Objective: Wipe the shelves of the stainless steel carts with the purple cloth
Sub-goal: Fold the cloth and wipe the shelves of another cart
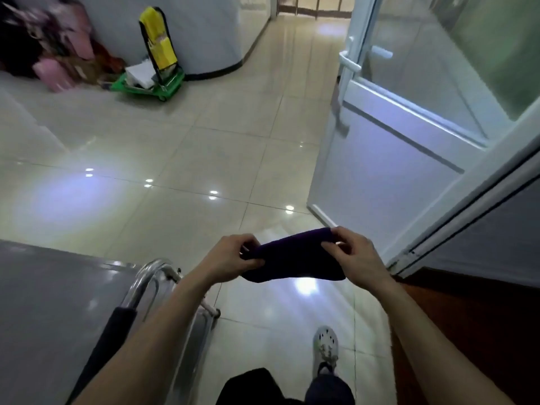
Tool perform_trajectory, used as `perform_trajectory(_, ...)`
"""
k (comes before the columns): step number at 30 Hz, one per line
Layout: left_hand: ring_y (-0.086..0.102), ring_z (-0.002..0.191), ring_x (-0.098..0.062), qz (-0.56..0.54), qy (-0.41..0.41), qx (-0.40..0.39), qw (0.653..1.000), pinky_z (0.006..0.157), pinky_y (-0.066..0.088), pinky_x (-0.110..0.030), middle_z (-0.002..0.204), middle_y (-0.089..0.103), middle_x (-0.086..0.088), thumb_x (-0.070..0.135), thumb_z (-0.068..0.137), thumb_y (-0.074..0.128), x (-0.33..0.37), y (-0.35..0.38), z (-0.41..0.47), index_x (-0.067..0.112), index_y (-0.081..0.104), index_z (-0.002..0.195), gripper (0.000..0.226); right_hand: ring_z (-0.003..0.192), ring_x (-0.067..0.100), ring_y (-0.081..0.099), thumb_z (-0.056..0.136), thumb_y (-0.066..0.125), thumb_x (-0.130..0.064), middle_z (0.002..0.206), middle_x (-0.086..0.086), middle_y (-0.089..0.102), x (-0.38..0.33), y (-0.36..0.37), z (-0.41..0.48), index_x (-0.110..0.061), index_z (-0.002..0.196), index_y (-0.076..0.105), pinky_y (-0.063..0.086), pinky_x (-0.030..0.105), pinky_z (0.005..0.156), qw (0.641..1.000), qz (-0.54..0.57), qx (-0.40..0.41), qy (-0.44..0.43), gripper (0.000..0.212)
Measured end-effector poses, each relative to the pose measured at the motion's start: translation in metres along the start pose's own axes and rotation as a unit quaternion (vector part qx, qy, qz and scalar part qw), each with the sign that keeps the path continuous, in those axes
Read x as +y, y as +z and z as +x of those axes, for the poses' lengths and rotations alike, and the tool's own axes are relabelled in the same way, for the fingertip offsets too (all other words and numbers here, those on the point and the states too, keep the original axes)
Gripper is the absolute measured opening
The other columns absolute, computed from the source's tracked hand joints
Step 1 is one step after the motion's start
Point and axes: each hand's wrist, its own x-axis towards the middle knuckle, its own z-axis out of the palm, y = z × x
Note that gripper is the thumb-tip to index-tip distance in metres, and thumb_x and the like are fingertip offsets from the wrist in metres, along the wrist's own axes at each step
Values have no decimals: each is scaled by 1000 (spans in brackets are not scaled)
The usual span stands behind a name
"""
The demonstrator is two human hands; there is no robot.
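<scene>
The purple cloth (293, 257) is folded and held in the air in front of me, above the tiled floor. My left hand (230, 255) pinches its left end. My right hand (355, 252) pinches its right end. A stainless steel cart (52, 302) stands at the lower left; its flat top shelf is grey and shiny. The cart's curved steel handle (146, 279) with a dark grip (108, 340) lies just below my left forearm. Both hands are to the right of the cart and apart from it.
An open white door (409, 135) with a glass panel stands at the right, and a brown wooden surface (467, 331) sits at the lower right. A green trolley (152, 83) with a yellow bag stands against the far wall. My shoe (325, 349) is on the glossy tiles.
</scene>
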Motion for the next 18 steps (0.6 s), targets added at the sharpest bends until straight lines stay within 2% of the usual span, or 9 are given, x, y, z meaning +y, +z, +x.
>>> perform_trajectory(3,74,94,-1,-7,-53,7,999,91,65,-39,99,77,17,30,88,89,-23,-15,48,34,74,107,24,93,-1,72,103,67,-34,104,-31,73,-7,-1,99,-43,116,72,56,28,84,992,-74,-50,-84,17)
perform_trajectory(5,74,94,-2,-18,-101,50,993,93,64,-39,100,77,16,35,93,86,-41,-26,69,33,73,108,20,89,-6,68,103,66,-30,93,-34,70,-16,3,164,-44,113,73,46,14,76,979,-119,-99,-130,18)
perform_trajectory(6,74,93,-1,-28,-130,79,988,93,64,-38,101,78,16,37,95,84,-49,-32,72,33,73,109,18,85,-7,66,103,65,-28,86,-34,68,-22,8,194,-43,112,73,42,11,72,969,-149,-127,-149,18)
perform_trajectory(8,74,93,-2,-51,-180,123,975,92,63,-36,101,78,16,38,98,81,-61,-43,73,34,74,109,14,81,-1,63,104,63,-27,87,-31,68,-33,22,248,-40,115,73,41,16,71,946,-204,-180,-179,20)
perform_trajectory(11,72,95,-1,-85,-246,181,948,91,61,-32,103,77,17,40,101,78,-77,-58,70,34,74,112,14,89,10,64,104,62,-28,103,-19,76,-56,52,322,-38,123,72,44,29,78,906,-254,-261,-215,24)
perform_trajectory(14,71,97,-1,-122,-313,243,910,91,60,-29,105,76,17,38,102,77,-99,-65,65,33,73,114,13,91,12,67,105,62,-33,107,-15,78,-85,94,386,-39,127,71,50,33,81,877,-263,-310,-256,24)
perform_trajectory(18,72,100,-4,-172,-381,285,862,94,60,-32,107,76,14,36,103,76,-147,-89,81,31,74,114,13,94,13,69,108,62,-38,113,-10,78,-132,173,459,-33,132,70,53,33,82,838,-266,-369,-301,26)
